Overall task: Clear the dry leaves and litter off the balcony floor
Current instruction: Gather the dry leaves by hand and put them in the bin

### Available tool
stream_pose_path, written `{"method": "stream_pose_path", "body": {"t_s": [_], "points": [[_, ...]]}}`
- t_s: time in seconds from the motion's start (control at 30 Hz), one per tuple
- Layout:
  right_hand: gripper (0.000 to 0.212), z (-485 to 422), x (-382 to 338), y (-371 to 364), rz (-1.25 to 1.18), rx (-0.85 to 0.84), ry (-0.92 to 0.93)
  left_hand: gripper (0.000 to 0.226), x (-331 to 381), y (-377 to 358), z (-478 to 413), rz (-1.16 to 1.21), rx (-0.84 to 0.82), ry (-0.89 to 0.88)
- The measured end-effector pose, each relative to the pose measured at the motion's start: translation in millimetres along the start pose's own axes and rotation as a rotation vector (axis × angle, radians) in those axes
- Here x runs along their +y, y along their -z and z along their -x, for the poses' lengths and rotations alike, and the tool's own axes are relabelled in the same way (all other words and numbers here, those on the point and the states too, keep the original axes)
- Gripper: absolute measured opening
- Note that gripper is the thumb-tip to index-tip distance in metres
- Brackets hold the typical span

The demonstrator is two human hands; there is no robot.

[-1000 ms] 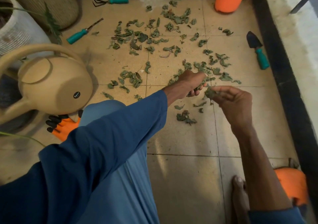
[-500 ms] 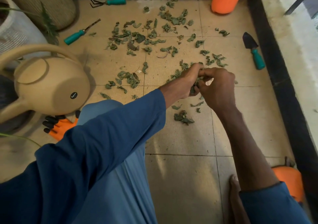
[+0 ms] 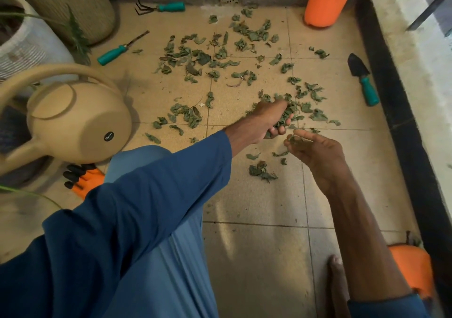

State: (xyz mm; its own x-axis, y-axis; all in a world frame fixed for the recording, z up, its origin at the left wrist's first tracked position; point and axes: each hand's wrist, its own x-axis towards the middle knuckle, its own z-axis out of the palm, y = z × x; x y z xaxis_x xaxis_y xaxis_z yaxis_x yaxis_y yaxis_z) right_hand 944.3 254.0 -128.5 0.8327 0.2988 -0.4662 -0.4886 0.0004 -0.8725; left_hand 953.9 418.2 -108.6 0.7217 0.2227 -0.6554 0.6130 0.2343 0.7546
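Dry green leaves [image 3: 195,58] lie scattered over the tan tiled balcony floor [image 3: 256,207], thickest toward the far wall. My left hand [image 3: 267,119] reaches out over the middle of the floor and grips a bunch of leaves [image 3: 285,117] in curled fingers. My right hand [image 3: 315,154] hovers just to the right and nearer to me, palm up, fingers loosely curved, with a small leaf scrap by its fingertips. A small clump of leaves [image 3: 261,171] sits on the tile just left of the right wrist.
A tan watering can [image 3: 73,122] stands at the left beside a white pot [image 3: 27,46] and a woven basket [image 3: 73,2]. Teal-handled tools: hand rake [image 3: 161,7], weeder [image 3: 117,50], trowel [image 3: 364,83]. Orange containers [image 3: 325,2] [image 3: 411,268], orange-black gloves [image 3: 83,178], raised ledge [image 3: 415,73] at right.
The hands met over the leaves half a second ago. Now they have parted: the right hand has drawn back toward me, while the left stays out holding the gathered bunch.
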Motion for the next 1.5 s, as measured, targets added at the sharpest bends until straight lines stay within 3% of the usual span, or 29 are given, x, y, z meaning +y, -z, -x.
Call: {"method": "stream_pose_path", "body": {"t_s": [0.17,0.27,0.37,0.5,0.63,0.77,0.93,1.13,1.37,1.43,1.5], "points": [[0.031,-3,-27,-3,0.035,0.026,0.149,0.025,-6,0,-2,-0.079,-0.034,-0.035],[0.035,-8,-33,-11,0.324,0.034,0.312,0.024,-7,-1,-1,-0.134,-0.064,-0.066],[0.027,-9,-31,-23,0.668,0.168,0.513,0.021,-6,-4,0,-0.113,-0.069,-0.048],[0.025,-1,-32,-40,0.741,0.256,0.618,0.028,-5,-4,3,-0.094,-0.071,-0.014],[0.025,3,-29,-51,0.838,0.22,0.75,0.043,-1,-1,6,-0.011,-0.075,0.012],[0.028,-9,-28,-47,0.923,0.247,0.752,0.05,-3,3,4,-0.002,-0.095,0.019],[0.021,-13,-29,-50,0.964,0.086,0.718,0.037,-1,11,3,0.052,0.029,0.009],[0.014,-23,-32,-47,0.7,0.181,0.558,0.026,0,15,-1,-0.048,0.088,-0.037],[0.018,-30,-13,-50,0.243,0.082,0.411,0.022,9,32,1,-0.009,0.15,-0.04],[0.012,-34,12,-48,0.351,0.089,0.356,0.027,10,41,-1,0.001,0.173,-0.03],[0.005,-43,44,-44,0.676,0.065,0.363,0.033,11,50,-2,0.008,0.198,-0.024]]}}
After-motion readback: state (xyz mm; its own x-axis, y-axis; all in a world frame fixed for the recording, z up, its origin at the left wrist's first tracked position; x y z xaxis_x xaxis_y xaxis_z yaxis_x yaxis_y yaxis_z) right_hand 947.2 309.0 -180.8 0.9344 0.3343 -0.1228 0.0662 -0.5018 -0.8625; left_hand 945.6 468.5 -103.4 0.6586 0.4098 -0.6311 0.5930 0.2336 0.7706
